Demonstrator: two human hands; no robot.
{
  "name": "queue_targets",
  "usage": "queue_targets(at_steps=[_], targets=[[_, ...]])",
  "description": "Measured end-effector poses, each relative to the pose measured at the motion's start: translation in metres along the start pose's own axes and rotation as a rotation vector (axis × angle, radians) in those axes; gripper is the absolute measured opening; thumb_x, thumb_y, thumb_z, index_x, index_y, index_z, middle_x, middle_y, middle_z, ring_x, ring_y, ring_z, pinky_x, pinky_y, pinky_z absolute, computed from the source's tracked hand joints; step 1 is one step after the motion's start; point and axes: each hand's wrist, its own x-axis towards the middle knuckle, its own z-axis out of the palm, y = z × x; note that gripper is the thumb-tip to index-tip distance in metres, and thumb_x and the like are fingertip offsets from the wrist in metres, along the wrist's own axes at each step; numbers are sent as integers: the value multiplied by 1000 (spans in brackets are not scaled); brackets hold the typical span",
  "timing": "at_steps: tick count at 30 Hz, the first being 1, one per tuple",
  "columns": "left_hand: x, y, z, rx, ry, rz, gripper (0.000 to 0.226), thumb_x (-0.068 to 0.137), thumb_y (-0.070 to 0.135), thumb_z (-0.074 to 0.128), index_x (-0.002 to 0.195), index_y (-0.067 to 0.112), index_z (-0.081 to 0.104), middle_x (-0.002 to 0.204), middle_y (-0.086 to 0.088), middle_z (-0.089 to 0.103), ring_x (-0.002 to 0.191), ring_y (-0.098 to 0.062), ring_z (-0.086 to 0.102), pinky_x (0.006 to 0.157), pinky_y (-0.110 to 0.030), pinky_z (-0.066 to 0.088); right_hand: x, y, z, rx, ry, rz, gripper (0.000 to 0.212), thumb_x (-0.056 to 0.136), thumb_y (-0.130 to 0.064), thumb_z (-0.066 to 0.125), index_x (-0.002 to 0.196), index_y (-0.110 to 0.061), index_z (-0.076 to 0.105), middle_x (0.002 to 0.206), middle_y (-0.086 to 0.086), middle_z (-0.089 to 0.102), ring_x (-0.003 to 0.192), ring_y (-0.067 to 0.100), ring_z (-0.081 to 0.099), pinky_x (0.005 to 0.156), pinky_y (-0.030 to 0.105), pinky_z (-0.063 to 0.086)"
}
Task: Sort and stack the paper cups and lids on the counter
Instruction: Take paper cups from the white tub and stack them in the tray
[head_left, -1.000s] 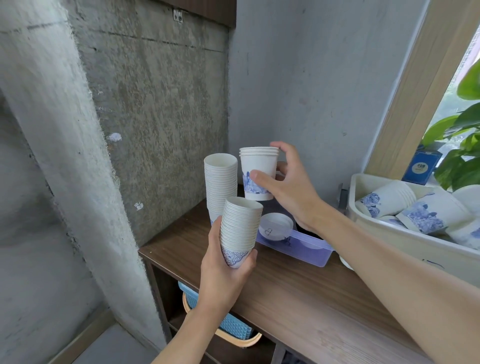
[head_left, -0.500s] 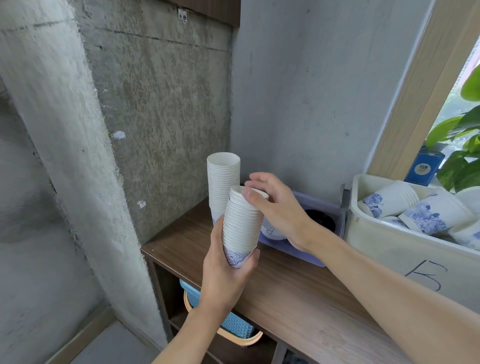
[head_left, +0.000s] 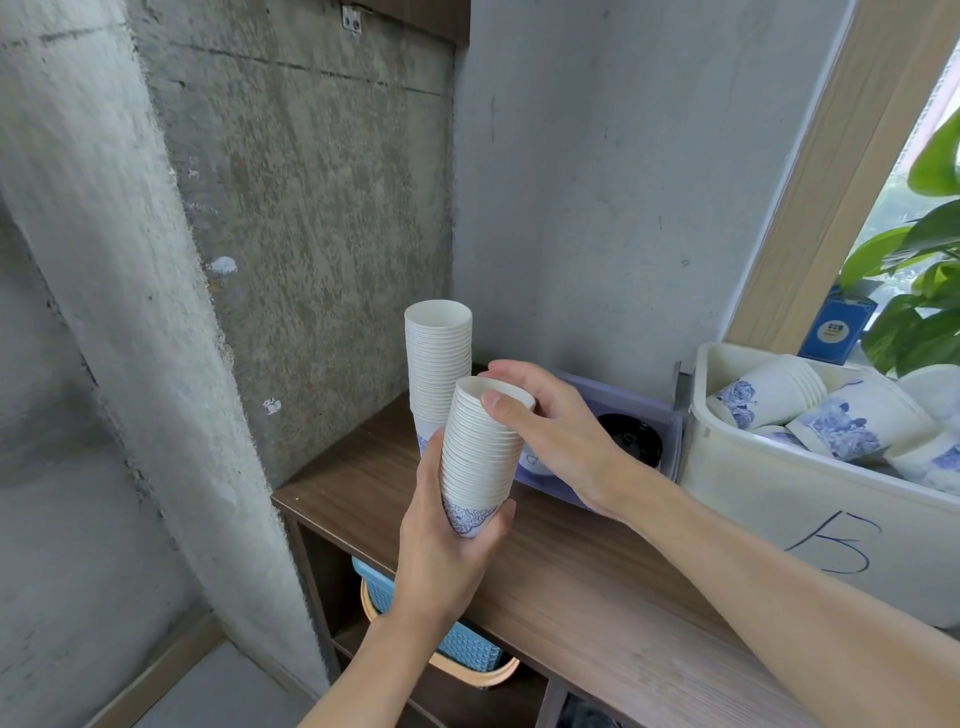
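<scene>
A nested stack of white paper cups with blue print (head_left: 480, 452) is held above the wooden counter (head_left: 597, 582). My left hand (head_left: 441, 551) grips its bottom. My right hand (head_left: 556, 431) clasps its top rim, thumb on the front of the rim and fingers behind. A taller stack of cups (head_left: 438, 364) stands on the counter in the back corner. A purple tray (head_left: 623, 400) behind my right hand holds a black lid (head_left: 631, 439) and a white lid (head_left: 535, 462), mostly hidden by the hand.
A cream tub (head_left: 779, 509) marked 5 on the right holds several loose blue-print cups (head_left: 852, 421). Concrete walls close the left and back. A blue basket (head_left: 457, 639) sits on the shelf under the counter. Green plant leaves (head_left: 919, 291) and a blue box (head_left: 836, 325) are by the window.
My right hand brought a small set of cups down into the stack in my left hand; it now rests on the stack's rim. The camera shifted slightly.
</scene>
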Motion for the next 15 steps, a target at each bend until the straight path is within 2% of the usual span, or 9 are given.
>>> queue_targets(at_steps=[3,5,7,8,11,15], targets=[[-1,-2,1,3,10,-26,90,75,49,76,142,65,18,136,44,41,123,8,52,92,-4,43,2,1,-12,-3,-14,24,23,96,-42,53,116,-33,59,116,-18,66,107,-6,59,85,10,46],[0,-5,2,-13,32,-68,93,75,44,81,140,68,18,133,48,41,121,13,50,88,1,41,11,7,-21,-14,63,59,23,100,-39,45,110,-26,62,112,-8,69,108,5,62,88,17,48],[0,-11,4,-13,43,-89,96,75,39,84,139,68,18,131,47,43,119,14,50,85,3,40,23,16,-31,-157,139,89,17,99,-31,50,107,-22,62,110,1,70,108,15,63,87,19,48],[0,-13,5,-10,44,-93,97,75,38,85,139,68,18,131,46,43,120,13,50,85,3,40,29,21,-37,-267,138,105,20,97,-29,55,114,-19,60,111,3,69,108,16,63,88,20,47],[-1,-16,5,1,55,-111,100,76,34,87,139,69,18,131,45,44,121,12,50,87,2,40,44,35,-52,-513,26,161,54,88,-37,68,134,-16,49,119,4,65,110,17,60,99,32,44],[-1,-19,5,-7,57,-130,101,76,32,87,141,67,20,134,38,48,123,8,51,88,2,39,59,55,-63,-716,-92,266,78,76,-53,73,142,-25,40,128,-3,58,115,18,55,101,37,45]])
